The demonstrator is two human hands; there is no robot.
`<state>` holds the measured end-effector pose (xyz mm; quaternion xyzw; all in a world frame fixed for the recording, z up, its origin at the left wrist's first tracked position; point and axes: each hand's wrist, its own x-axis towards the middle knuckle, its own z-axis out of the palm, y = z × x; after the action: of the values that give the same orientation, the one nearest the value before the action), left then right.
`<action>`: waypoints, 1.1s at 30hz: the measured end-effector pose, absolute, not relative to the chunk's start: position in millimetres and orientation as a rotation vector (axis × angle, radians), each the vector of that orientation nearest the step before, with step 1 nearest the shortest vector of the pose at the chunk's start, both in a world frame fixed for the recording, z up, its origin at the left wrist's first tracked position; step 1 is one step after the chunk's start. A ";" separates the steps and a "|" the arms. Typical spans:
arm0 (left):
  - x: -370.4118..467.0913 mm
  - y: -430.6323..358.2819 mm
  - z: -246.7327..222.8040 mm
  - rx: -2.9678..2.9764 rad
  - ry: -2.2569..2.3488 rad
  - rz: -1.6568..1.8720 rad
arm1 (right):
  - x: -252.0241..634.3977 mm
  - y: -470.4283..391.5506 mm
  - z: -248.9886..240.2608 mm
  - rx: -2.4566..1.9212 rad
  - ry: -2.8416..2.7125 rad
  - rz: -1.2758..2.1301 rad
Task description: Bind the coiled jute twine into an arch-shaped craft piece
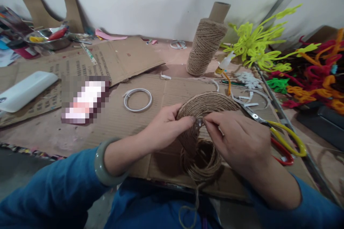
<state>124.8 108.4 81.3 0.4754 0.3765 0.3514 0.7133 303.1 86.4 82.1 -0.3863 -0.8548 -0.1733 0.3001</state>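
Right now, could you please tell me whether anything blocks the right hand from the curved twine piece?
Nothing visible does: the right hand is right at the inner edge of the curved twine piece.

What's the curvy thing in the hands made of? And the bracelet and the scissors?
Curved piece: probably jute-like twine, dull and rough, since tan strands run side by side over it.
Bracelet: perhaps stone, or glass or plastic, smooth and pale green with bright glints.
Scissors: shiny grey metal at the pivot; handles likely plastic, evenly yellow and red.
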 end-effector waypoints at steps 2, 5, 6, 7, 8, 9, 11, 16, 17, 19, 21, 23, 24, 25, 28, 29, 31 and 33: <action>125.2 108.2 80.6 1.052 0.849 0.766 | 302.9 86.2 82.2 -1.039 -2.266 -0.470; 126.0 107.8 79.2 1.070 0.878 0.757 | 302.3 85.7 82.4 -1.047 -2.270 -0.487; 126.3 107.8 78.6 1.077 0.882 0.760 | 302.0 85.7 82.4 -1.051 -2.272 -0.489; 126.5 107.8 78.0 1.083 0.878 0.763 | 301.7 85.7 82.2 -1.054 -2.274 -0.490; 126.7 107.8 77.3 1.085 0.870 0.768 | 301.5 85.8 82.0 -1.059 -2.275 -0.489; 126.8 107.9 76.7 1.081 0.865 0.774 | 301.4 85.9 81.7 -1.062 -2.274 -0.486; 126.8 108.0 75.7 1.063 0.858 0.786 | 301.5 86.0 81.0 -1.066 -2.278 -0.474; 126.2 108.8 77.8 1.027 0.900 0.836 | 303.9 86.0 81.3 -1.095 -2.300 -0.463; 126.0 108.9 78.9 1.024 0.908 0.839 | 304.7 85.9 82.0 -1.103 -2.304 -0.468; 125.9 108.8 81.2 1.017 0.908 0.839 | 305.9 85.7 83.8 -1.118 -2.311 -0.485; 125.9 108.5 82.9 1.010 0.900 0.845 | 306.5 85.3 85.5 -1.125 -2.310 -0.510; 126.1 108.0 83.5 1.009 0.906 0.846 | 306.4 84.9 86.4 -1.126 -2.302 -0.520; 126.2 107.7 83.4 1.011 0.916 0.843 | 306.1 84.6 86.5 -1.129 -2.294 -0.518; 126.3 107.5 83.1 1.013 0.924 0.838 | 305.7 84.4 86.3 -1.135 -2.287 -0.512; 126.7 106.7 81.6 1.028 0.915 0.833 | 304.5 84.2 85.2 -1.157 -2.272 -0.490; 126.8 106.4 81.2 1.037 0.904 0.837 | 304.1 84.3 84.9 -1.162 -2.269 -0.490; 127.1 105.6 80.6 1.052 0.896 0.839 | 303.5 84.5 84.7 -1.170 -2.264 -0.500; 127.2 104.8 80.7 1.063 0.915 0.834 | 303.2 84.5 85.1 -1.175 -2.259 -0.513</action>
<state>127.2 104.8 80.7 0.4743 0.4086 0.3722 0.6852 303.2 84.5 85.1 -0.4357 -0.8377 -0.1904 0.2688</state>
